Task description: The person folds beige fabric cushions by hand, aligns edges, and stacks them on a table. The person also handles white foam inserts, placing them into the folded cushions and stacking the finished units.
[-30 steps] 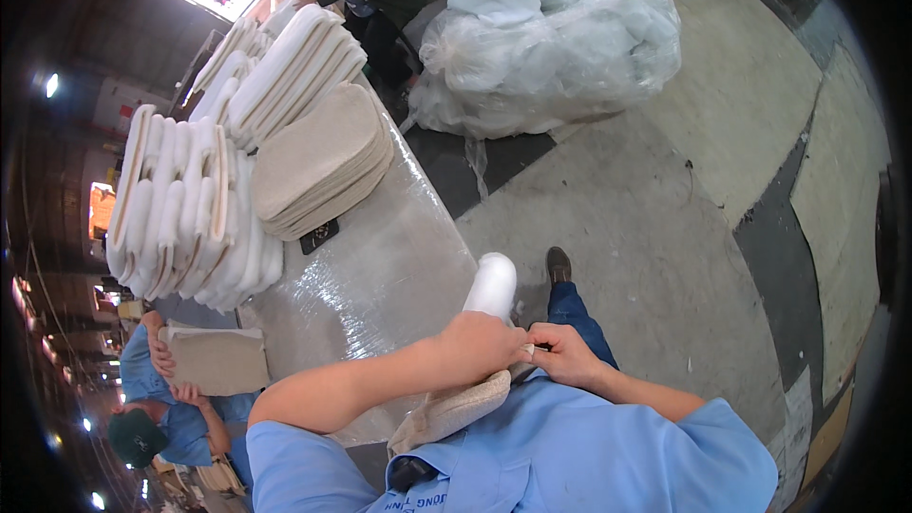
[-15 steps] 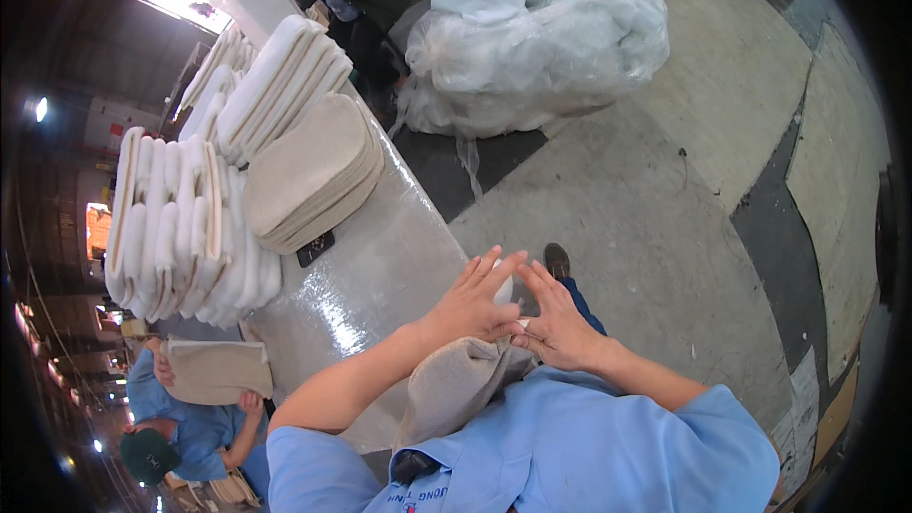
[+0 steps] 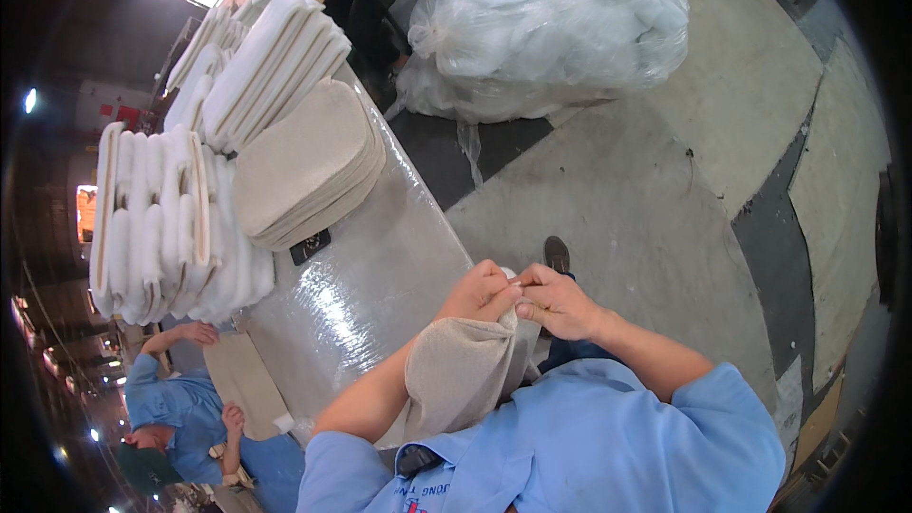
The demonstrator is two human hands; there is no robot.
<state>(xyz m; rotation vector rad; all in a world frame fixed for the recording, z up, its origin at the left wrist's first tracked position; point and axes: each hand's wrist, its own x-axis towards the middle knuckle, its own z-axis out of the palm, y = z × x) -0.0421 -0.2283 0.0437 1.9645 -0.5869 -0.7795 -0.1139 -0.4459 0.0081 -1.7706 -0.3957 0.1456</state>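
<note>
A beige fabric cover (image 3: pixel 456 361) hangs in front of my chest, bunched at its upper edge. My left hand (image 3: pixel 478 293) is closed on that edge, with the fingers curled in. Beside it, nearly touching, my right hand (image 3: pixel 559 304) pinches the same gathered edge between thumb and fingers. A bit of white material (image 3: pixel 509 274) shows between the two hands; most of it is hidden by the fingers. The lower part of the cover drapes against my left forearm and shirt.
A plastic-covered table (image 3: pixel 380 275) lies to my left. On it are a stack of beige fabric pieces (image 3: pixel 304 157), a black flat object (image 3: pixel 311 246) and folded white padding (image 3: pixel 171 218). A co-worker (image 3: pixel 180 408) handles beige fabric at left. A plastic-wrapped white bundle (image 3: pixel 551 28) sits beyond.
My spread fingers have closed in and now grip the cover's edge. The cover has risen and opened out somewhat. The co-worker at left has shifted the beige fabric they hold.
</note>
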